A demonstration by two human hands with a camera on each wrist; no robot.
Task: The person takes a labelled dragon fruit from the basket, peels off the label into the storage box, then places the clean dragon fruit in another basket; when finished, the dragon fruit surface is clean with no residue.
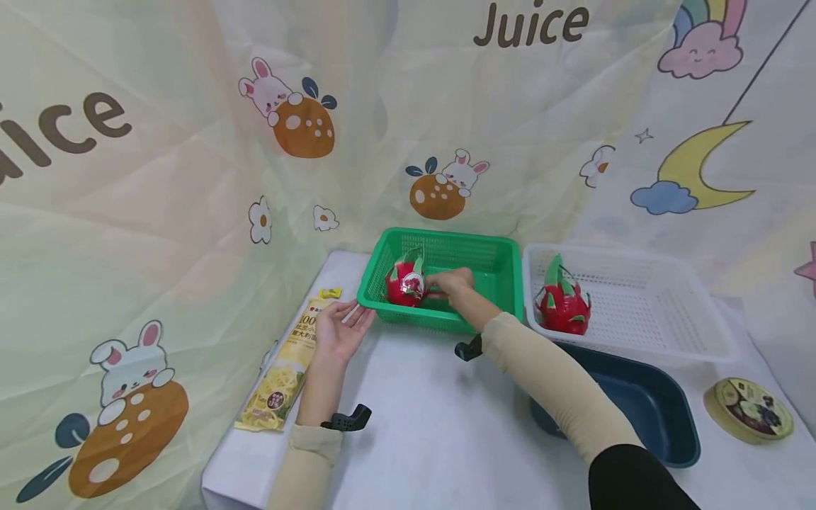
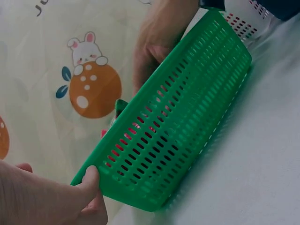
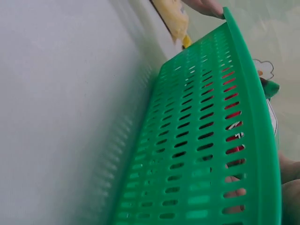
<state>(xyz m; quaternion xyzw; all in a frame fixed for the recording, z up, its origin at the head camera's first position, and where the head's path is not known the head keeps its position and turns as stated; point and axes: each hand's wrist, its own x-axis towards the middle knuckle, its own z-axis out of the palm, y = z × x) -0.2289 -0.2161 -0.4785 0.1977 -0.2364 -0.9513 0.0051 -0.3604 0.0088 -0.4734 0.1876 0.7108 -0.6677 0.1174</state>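
A red dragon fruit (image 1: pixel 404 283) with green leaf tips and a round label sits in the left end of the green plastic basket (image 1: pixel 446 322). My right hand (image 1: pixel 454 285) reaches down into this basket, its fingers right at the fruit's right side and not wrapped round it. Slots in the basket wall show parts of those fingers in the right wrist view. Palm partly turned up, my left hand (image 1: pixel 341 331) is at the basket's front left corner. Its thumb (image 2: pixel 91 178) lies against the outside of the wall in the left wrist view.
A white basket (image 1: pixel 663 340) holding another dragon fruit (image 1: pixel 564 308) adjoins on the right. Before it stands a dark blue tub (image 1: pixel 685 439), partly behind my right arm. A round tin (image 1: pixel 749 409) is far right. A yellow pasta packet (image 1: pixel 280 382) and small yellow packet (image 1: pixel 330 292) lie left.
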